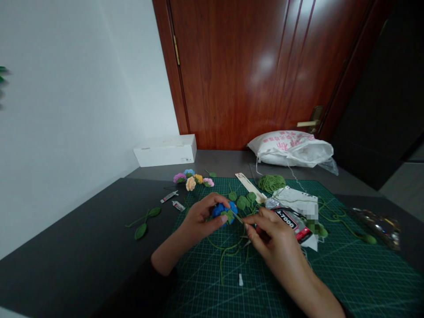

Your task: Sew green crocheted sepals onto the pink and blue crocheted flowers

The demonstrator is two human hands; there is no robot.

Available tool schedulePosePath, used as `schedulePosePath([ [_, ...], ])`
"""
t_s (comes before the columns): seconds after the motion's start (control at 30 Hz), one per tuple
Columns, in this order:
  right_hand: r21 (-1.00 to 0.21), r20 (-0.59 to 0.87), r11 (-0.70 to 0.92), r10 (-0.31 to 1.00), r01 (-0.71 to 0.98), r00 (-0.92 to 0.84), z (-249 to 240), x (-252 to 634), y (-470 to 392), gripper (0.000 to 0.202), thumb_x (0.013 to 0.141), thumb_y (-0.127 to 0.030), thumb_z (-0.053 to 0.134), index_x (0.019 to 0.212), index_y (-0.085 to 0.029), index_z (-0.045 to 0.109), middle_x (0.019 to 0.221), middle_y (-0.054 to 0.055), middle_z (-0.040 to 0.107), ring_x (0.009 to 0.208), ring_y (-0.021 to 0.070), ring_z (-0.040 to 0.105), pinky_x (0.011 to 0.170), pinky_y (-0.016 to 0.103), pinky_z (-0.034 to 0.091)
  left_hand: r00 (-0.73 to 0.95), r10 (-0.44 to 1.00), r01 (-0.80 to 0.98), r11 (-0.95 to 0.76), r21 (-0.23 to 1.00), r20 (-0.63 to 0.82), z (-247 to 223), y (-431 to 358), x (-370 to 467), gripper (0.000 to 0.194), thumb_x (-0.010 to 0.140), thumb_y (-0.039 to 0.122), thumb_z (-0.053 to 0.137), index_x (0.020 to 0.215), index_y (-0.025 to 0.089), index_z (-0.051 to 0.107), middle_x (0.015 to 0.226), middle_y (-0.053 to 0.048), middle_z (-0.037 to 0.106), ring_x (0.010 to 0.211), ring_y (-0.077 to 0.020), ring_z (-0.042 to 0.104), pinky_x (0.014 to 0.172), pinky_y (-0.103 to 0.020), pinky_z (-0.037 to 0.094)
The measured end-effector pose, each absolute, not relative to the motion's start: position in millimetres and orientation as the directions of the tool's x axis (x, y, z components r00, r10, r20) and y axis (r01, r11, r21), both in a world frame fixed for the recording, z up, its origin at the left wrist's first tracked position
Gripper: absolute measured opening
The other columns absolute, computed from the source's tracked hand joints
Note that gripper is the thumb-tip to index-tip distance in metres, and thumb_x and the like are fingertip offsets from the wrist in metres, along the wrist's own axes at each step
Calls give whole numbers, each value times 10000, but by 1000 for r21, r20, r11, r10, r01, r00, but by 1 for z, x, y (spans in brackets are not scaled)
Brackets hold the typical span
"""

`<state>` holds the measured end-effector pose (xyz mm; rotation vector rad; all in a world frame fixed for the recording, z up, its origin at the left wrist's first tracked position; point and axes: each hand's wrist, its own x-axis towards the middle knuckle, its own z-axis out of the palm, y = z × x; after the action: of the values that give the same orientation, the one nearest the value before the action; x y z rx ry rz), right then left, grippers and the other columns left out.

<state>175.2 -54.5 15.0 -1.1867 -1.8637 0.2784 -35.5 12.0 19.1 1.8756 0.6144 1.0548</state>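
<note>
My left hand (206,215) is closed around a blue crocheted flower (218,209), thumb and fingers pinching it. A green crocheted piece (229,216) lies against the flower under the thumb. From the right, my right hand (273,234) pinches a thin pale needle-like tool (237,217), whose tip reaches the green piece; its exact kind is too small to tell. Green yarn strands (222,260) hang below the flower onto the green cutting mat (205,287). Just behind my hands lie round green crocheted leaves (243,202).
Crocheted flowers (191,183), small glue tubes (178,206) and a leaf pair (141,231) lie left. A green yarn bundle (271,183), a T-7000 package (286,218) and a white sack (288,148) are right. A white cap (240,279) lies in front; a white box (165,150) stands behind.
</note>
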Motion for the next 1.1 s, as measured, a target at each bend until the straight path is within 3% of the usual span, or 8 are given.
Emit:
schedulePosePath([
  [0.37,-550,555,520,812,654,-179,12,177,-53,222,917,-88,529,979,-201,709,836,44,581,728,192,638,621,295,494,556,742,-112,-378,919,373,20,11,-33,257,862,208,683,1084,186,556,1130,-97,632,1085,-239,589,927,-399,449],
  [0.67,-379,590,529,770,759,-242,17,186,-49,237,952,-128,519,1002,-213,735,807,28,486,673,176,568,598,301,437,610,695,-44,-450,892,381,24,10,-39,233,854,254,670,1063,181,598,1031,-59,541,931,-199,517,785,-314,415],
  [0.8,-352,625,564,736,747,-261,16,188,-47,231,943,-130,532,980,-219,742,803,24,487,657,163,553,570,279,417,662,675,-41,-403,914,327,27,10,-40,239,841,282,674,1045,172,616,982,-51,532,847,-182,501,725,-293,397],
  [1.1,-540,641,657,726,526,-249,7,189,-33,257,938,-121,523,845,-222,740,747,8,464,687,167,537,580,264,430,703,679,-192,-102,976,210,31,2,-36,263,753,250,747,990,171,663,907,-49,555,797,-176,499,673,-263,413],
])
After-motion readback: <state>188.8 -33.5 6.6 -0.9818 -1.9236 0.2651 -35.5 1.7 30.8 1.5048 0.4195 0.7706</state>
